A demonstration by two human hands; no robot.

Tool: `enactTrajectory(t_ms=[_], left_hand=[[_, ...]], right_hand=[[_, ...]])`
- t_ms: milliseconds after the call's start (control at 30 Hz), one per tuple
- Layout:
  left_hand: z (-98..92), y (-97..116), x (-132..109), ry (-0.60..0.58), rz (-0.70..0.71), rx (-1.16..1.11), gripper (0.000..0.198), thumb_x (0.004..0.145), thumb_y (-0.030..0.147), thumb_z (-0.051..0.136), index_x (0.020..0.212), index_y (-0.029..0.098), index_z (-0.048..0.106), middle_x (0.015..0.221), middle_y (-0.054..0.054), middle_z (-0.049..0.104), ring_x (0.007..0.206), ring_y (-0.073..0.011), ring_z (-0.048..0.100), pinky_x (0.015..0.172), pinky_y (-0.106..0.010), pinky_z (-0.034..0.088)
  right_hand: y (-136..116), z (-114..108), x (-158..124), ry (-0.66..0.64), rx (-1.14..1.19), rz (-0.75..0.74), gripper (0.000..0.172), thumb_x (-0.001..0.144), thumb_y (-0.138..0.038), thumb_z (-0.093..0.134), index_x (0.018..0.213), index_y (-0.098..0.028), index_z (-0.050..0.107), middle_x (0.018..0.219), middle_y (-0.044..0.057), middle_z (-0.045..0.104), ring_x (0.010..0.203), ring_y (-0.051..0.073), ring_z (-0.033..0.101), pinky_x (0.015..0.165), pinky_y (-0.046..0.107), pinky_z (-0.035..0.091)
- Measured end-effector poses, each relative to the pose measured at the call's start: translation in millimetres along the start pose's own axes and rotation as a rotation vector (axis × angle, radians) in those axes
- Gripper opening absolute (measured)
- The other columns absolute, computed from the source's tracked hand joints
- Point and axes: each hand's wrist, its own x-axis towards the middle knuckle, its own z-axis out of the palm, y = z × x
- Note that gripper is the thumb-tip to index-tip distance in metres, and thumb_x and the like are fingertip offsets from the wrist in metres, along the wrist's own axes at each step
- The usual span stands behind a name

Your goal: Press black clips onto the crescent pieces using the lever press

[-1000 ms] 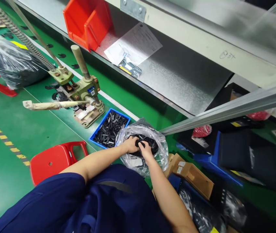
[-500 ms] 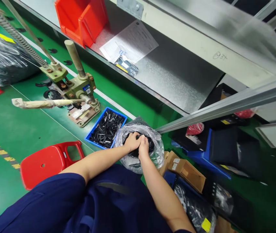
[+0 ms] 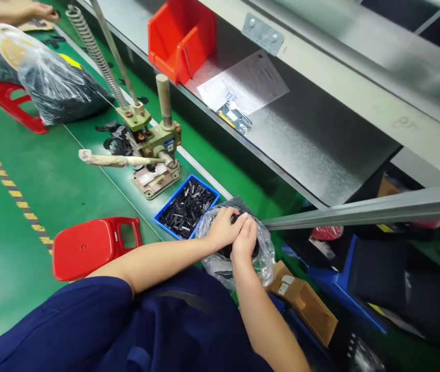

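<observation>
A clear plastic bag (image 3: 264, 258) stands open on the floor in front of me with black parts (image 3: 225, 252) inside. Over its mouth my left hand (image 3: 225, 226) and my right hand (image 3: 245, 237) are cupped against each other, fingers curled inward. Something dark shows between the fingers, but its shape is hidden. Touching or close to the bag's left side is a blue tray (image 3: 158, 221) filled with small, thin black pieces (image 3: 185, 209).
A green hand press (image 3: 158, 150) stands left of the tray, black curved pieces (image 3: 117, 139) behind it. A red stool (image 3: 84, 248) is at left. A metal bench (image 3: 301, 150) holds a red bin (image 3: 183, 41). Cardboard boxes (image 3: 305, 305) sit right. Another person's hand (image 3: 36, 13) shows top left.
The view has swung left, so things sit further right in the picture. My hands have closed together and come up a little from the black parts in the bag.
</observation>
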Motion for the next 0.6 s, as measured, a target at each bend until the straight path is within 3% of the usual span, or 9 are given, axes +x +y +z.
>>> enactTrajectory(t_ms=[167, 300, 467, 600], left_hand=[[-61.1, -9, 14, 0.168, -0.025, 0.014, 0.033, 0.103, 0.054, 0.063, 0.111, 0.023, 0.073, 0.113, -0.01, 0.071, 0.111, -0.0238, 0.067, 0.104, -0.039, 0.052], [-101.0, -43, 23, 0.28, -0.106, 0.048, 0.035, 0.103, 0.055, 0.062, 0.11, 0.023, 0.073, 0.112, -0.01, 0.071, 0.11, -0.0244, 0.067, 0.102, -0.039, 0.052], [-123.2, -109, 26, 0.295, -0.255, 0.097, 0.041, 0.103, 0.059, 0.057, 0.108, 0.022, 0.073, 0.106, -0.009, 0.07, 0.101, -0.0238, 0.067, 0.097, -0.039, 0.053], [-127.8, -156, 24, 0.269, -0.269, 0.158, 0.037, 0.104, 0.055, 0.057, 0.107, 0.021, 0.072, 0.108, -0.01, 0.071, 0.108, -0.0258, 0.066, 0.102, -0.042, 0.052]], right_hand=[[-50, 50, 10, -0.02, 0.077, -0.062, 0.055, 0.106, -0.054, 0.02, 0.134, -0.026, 0.059, 0.137, 0.01, 0.066, 0.132, 0.026, 0.059, 0.119, 0.044, 0.044], [-69, 104, 14, -0.145, 0.075, -0.081, 0.055, 0.107, -0.056, 0.023, 0.128, -0.024, 0.063, 0.134, 0.011, 0.069, 0.129, 0.025, 0.059, 0.119, 0.044, 0.044], [-58, 165, 8, -0.274, 0.013, -0.028, 0.051, 0.109, -0.052, 0.026, 0.123, -0.024, 0.066, 0.13, 0.011, 0.071, 0.127, 0.024, 0.06, 0.119, 0.045, 0.045], [-39, 193, 6, -0.325, -0.045, 0.023, 0.04, 0.105, -0.053, 0.054, 0.123, -0.02, 0.067, 0.13, 0.01, 0.07, 0.125, 0.024, 0.064, 0.115, 0.051, 0.05]])
